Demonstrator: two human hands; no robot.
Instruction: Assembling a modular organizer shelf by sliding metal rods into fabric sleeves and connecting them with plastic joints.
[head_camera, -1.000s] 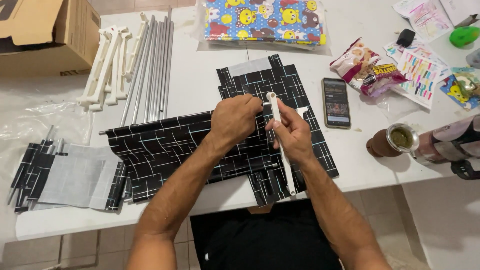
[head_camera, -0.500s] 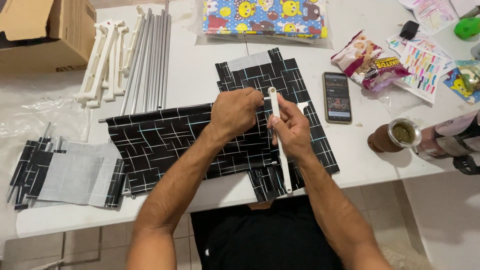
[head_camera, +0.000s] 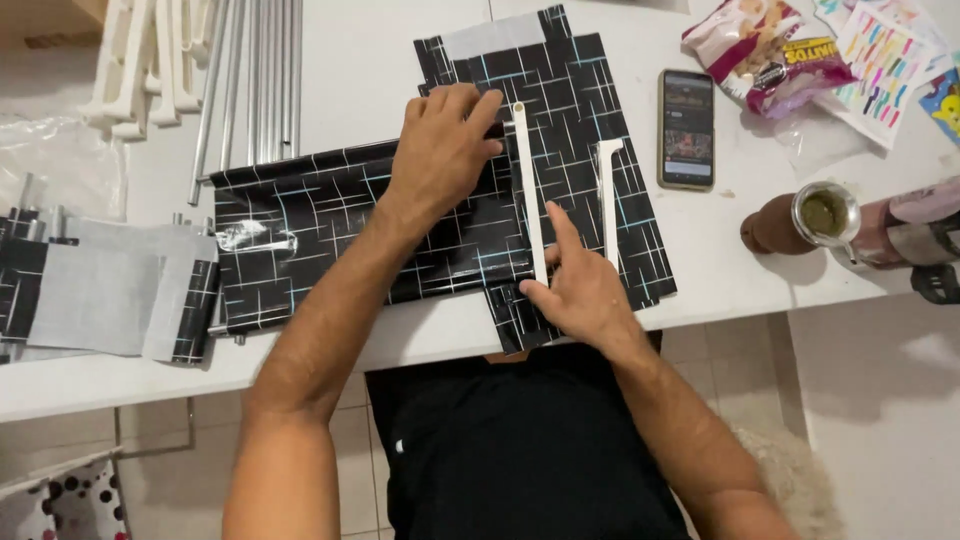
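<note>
The black fabric sheet with thin light lines, near the white table's front edge, is pressed flat by the left hand, fingers extended. The long white plastic bar is touched by the right hand, with index finger extended and nothing gripped.

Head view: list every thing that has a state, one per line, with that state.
Black patterned fabric: spread flat on the table.
Long white bar: lying on the fabric, pinned at both ends.
Shorter white bar: lying free beside it.
Left hand: pressing flat, no grip.
Right hand: forefinger extended, on the bar's near end.
Phone: screen lit.
Cup: uncovered, filled with green.
</note>
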